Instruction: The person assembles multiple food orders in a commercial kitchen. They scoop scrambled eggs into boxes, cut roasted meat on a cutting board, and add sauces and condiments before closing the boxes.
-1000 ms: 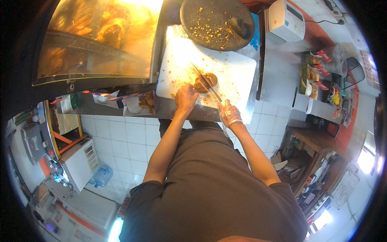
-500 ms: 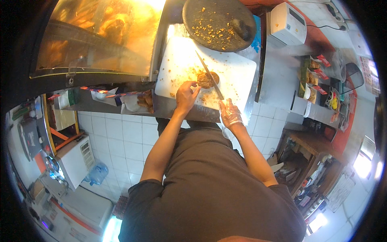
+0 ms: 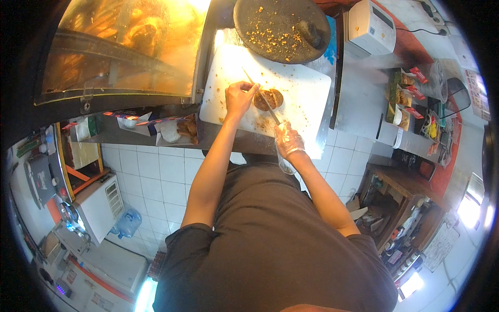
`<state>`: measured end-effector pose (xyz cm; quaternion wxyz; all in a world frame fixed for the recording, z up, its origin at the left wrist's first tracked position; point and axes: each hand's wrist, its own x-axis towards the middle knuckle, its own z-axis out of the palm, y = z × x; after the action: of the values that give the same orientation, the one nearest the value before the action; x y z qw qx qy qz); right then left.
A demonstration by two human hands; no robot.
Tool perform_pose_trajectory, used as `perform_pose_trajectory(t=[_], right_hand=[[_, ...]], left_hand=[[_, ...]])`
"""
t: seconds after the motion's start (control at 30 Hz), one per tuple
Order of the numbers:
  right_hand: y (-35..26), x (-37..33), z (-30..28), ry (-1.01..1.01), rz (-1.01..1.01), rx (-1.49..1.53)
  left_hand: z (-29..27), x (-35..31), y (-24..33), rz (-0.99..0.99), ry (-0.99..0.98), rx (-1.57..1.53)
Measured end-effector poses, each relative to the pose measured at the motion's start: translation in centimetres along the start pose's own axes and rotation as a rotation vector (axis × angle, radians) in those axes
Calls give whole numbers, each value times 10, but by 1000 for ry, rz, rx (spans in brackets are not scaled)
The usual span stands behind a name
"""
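On the white cutting board (image 3: 306, 93) lies a browned, rounded piece of food (image 3: 274, 98), dark and rough outside, with the blade of a long knife (image 3: 266, 100) across it. My right hand (image 3: 289, 140), in a clear plastic glove, is closed around the knife's handle at the board's near edge. The knife tip points away and to the left. My left hand (image 3: 239, 98), bare, is to the left of the food, its fingertips pinched at the blade just beyond the food. Brown crumbs are scattered over the board.
Behind the board stands a round dark chopping block (image 3: 283, 31) with crumbs on it. A glowing glass-fronted cabinet (image 3: 125, 52) rises at the left. Boxed food (image 3: 176, 131) sits on a ledge below it. To the right are a white printer (image 3: 370, 28), a steel counter (image 3: 358, 99) and more food boxes (image 3: 403, 99).
My left hand has moved from the food's near left side up to the knife blade. The right hand and knife have shifted slightly left, with the blade across the food's middle.
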<state>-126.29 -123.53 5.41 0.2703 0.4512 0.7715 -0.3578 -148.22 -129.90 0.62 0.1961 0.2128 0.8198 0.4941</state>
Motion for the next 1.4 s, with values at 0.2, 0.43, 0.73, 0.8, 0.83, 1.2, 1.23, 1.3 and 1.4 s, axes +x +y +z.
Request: perform_pose_trajectory(t=[0.2, 0.43, 0.73, 0.8, 0.83, 1.2, 1.23, 1.3, 1.4], right_hand=[[1, 43, 33, 148, -289, -146], [20, 16, -30, 67, -250, -147], [86, -36, -46, 20, -43, -8], [91, -36, -39, 60, 27, 105], [93, -35, -36, 84, 101, 193], [100, -5, 1, 169, -145, 159], [99, -5, 3, 135, -60, 134], [97, -6, 6, 147, -71, 185], [97, -4, 12, 158, -174, 119]], left_hand=[[-2, 30, 0, -188, -53, 112], [0, 43, 28, -121, -219, -49], [15, 0, 22, 259, -157, 418], [24, -4, 26, 371, -177, 459], [28, -4, 28, 432, -197, 495], [-10, -9, 28, 253, -172, 764], [-10, -9, 27, 208, -179, 742], [-9, -9, 23, 148, -184, 683], [-6, -8, 16, 121, -281, 620]])
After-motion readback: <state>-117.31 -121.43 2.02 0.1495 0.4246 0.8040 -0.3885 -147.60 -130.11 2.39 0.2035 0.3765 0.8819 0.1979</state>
